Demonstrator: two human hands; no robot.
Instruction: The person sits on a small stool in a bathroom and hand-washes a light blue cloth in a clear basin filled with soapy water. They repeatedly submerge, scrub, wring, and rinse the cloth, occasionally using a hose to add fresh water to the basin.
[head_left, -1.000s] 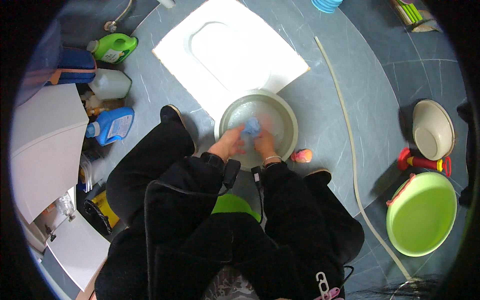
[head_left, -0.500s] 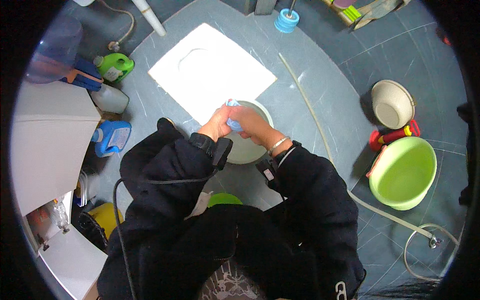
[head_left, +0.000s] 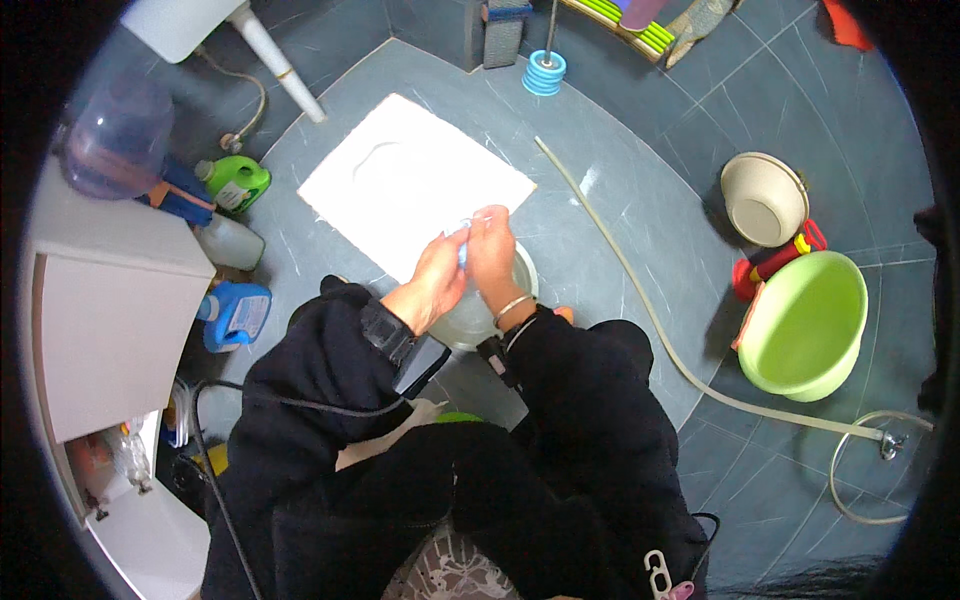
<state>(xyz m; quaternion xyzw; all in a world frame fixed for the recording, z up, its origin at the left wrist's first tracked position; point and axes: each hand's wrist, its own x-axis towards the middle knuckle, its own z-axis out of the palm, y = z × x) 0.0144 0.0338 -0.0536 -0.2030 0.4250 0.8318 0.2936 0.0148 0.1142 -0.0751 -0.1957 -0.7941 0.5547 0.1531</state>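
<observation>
My left hand (head_left: 438, 278) and my right hand (head_left: 490, 258) are pressed together, closed on a small light-blue cloth (head_left: 462, 254). Only a sliver of the cloth shows between the palms; the rest is hidden by my fingers. Both hands are above a pale round basin (head_left: 527, 277), whose rim shows to the right of my right wrist. Just beyond the hands lies a glossy white square floor pan (head_left: 400, 185) set in the grey tiles.
A beige hose (head_left: 620, 255) crosses the floor on the right. Beyond it stand a cream bucket (head_left: 765, 200), a red plunger-like tool (head_left: 775, 262) and a green tub (head_left: 808, 325). On the left are a green jug (head_left: 238, 184), a blue bottle (head_left: 238, 315) and a white cabinet (head_left: 120, 320).
My view has shifted. My hands have turned more upright around the cloth, the right fingers now pointing away from me, and less of the cloth shows.
</observation>
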